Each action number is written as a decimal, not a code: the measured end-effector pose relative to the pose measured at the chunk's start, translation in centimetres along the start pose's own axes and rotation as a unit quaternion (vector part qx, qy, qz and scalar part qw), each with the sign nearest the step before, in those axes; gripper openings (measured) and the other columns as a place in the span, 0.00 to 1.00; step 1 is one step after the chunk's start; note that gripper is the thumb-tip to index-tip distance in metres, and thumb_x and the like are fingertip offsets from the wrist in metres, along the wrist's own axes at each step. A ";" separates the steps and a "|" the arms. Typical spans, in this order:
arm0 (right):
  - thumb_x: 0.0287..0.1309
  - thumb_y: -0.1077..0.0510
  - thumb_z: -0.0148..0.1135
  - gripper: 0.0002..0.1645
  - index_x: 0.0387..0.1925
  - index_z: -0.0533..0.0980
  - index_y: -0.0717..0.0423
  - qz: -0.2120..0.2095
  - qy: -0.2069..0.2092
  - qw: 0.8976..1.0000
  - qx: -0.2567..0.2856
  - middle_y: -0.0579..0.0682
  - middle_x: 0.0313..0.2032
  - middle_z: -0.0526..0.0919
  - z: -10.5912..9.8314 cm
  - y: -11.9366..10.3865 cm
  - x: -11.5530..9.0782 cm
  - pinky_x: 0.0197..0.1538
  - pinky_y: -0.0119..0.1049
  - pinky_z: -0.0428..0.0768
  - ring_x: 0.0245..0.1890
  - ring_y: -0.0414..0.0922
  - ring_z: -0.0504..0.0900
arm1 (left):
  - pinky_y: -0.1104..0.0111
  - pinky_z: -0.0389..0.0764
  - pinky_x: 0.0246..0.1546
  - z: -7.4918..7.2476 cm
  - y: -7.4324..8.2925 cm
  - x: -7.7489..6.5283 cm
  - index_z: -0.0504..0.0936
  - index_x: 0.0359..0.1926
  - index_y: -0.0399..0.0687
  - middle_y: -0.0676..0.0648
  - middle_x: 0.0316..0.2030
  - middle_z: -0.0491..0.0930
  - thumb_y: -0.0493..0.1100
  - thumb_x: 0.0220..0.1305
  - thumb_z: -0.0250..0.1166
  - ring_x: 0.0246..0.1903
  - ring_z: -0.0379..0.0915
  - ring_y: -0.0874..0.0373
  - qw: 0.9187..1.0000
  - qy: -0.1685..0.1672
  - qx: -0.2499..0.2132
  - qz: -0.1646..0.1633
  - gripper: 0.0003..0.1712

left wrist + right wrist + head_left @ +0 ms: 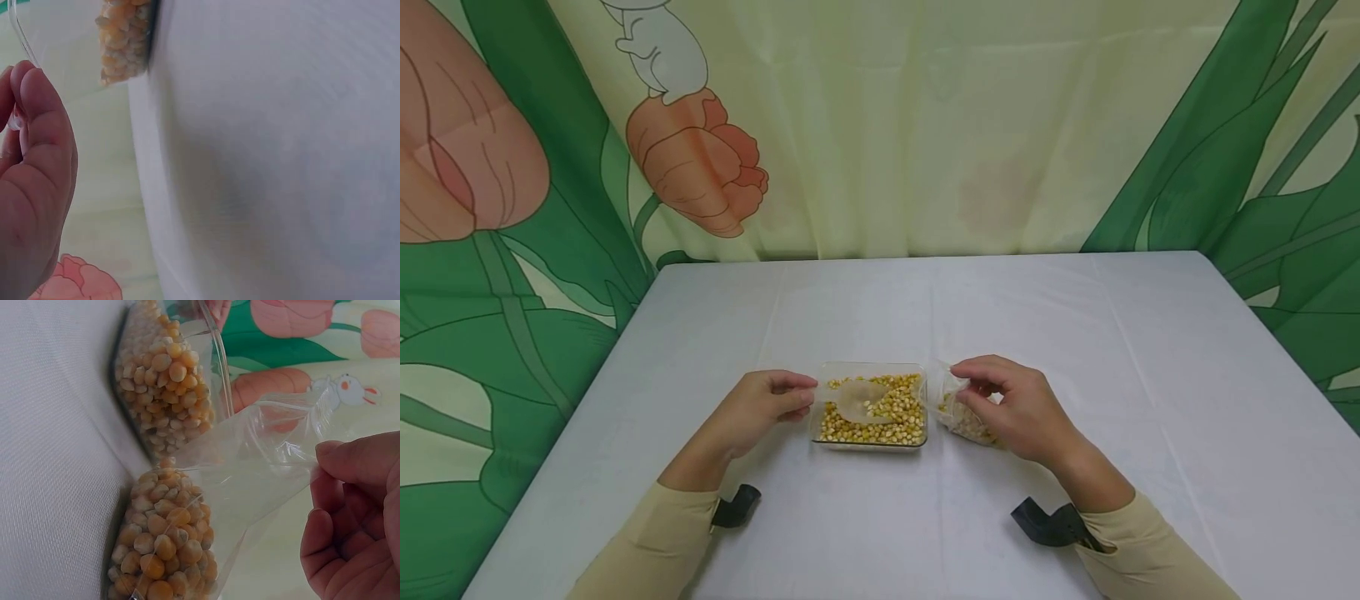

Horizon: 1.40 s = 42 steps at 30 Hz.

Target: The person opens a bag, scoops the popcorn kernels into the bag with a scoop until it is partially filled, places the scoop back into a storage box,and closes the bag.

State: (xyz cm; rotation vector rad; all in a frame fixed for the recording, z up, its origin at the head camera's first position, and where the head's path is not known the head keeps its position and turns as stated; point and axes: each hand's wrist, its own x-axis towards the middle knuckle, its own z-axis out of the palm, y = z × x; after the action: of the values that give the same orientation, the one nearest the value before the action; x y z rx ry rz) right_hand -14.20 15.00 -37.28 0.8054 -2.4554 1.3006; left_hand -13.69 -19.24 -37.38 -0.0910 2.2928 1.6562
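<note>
A clear rectangular container (869, 447) of yellow corn kernels (906, 412) sits on the table, with a pale oval patch showing among the kernels. My left hand (760, 410) pinches the container's left rim; the glassy edge runs up to its fingertips (39, 87) in the left wrist view. Just right of the container stands a clear plastic bag (269, 450), its lower part full of corn kernels (165, 544). My right hand (1015, 410) pinches the bag's upper edge between thumb and forefinger, and its other fingers are curled.
A white cloth covers the table (880, 533). Beyond its back edge hangs a curtain (925, 125) printed with flowers, leaves and a rabbit. Black wrist mounts (737, 506) stick out from both beige sleeves (655, 533) above the table.
</note>
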 end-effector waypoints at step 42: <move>0.51 0.74 0.71 0.18 0.45 0.84 0.62 -0.012 0.002 1.000 -0.008 0.50 0.41 0.86 0.0 0.2 -0.2 0.36 0.32 0.80 0.32 0.37 0.79 | 0.73 0.81 0.42 -2.0 -0.7 -0.6 0.68 0.59 0.23 0.48 0.36 0.78 0.33 0.74 0.55 0.36 0.77 0.63 0.985 -0.030 -0.171 -0.001 0.19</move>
State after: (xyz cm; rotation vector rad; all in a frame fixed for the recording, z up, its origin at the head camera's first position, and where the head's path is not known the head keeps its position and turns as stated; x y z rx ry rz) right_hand -14.19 15.13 -37.53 0.8241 -2.4420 1.2715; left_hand -13.36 -21.41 -37.27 -0.1167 1.9429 2.0071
